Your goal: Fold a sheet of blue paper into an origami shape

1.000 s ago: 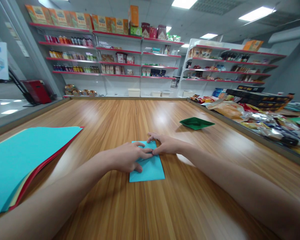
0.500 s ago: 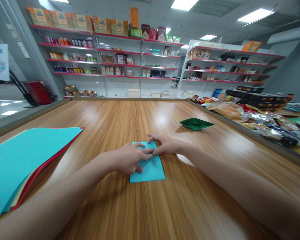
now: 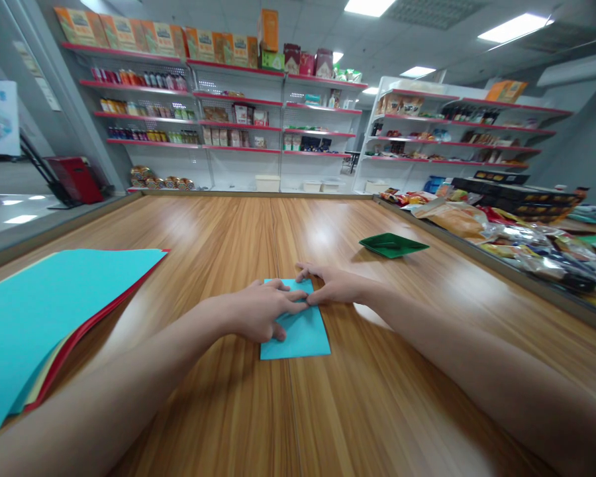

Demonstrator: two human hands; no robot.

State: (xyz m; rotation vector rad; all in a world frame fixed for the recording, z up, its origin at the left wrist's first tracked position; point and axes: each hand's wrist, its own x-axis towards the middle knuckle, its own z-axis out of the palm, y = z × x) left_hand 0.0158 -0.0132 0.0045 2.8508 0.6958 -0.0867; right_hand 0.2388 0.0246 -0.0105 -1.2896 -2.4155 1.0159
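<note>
A small rectangle of light-blue paper (image 3: 300, 334), seemingly folded, lies flat on the wooden table in front of me. Across its left and middle part rests my left hand (image 3: 261, 310), fingers spread and pressing on the surface. My right hand (image 3: 332, 283) touches the paper's upper right edge, its fingers apart and its thumb near my left fingertips. The hands cover much of the paper's upper half. Farther off to the right sits a folded dark-green paper shape (image 3: 393, 245), touched by neither hand.
To the left lies a stack of coloured paper sheets (image 3: 74, 298), blue on top with red and cream below. Packaged snacks (image 3: 521, 245) are heaped beyond the table's raised right edge. Stocked shelves (image 3: 238, 99) line the back, and a red box-like object (image 3: 77, 180) stands at far left.
The view has tilted and shifted very slightly. Both hands keep almost the same position on the blue paper; nothing is taken up or let go.
</note>
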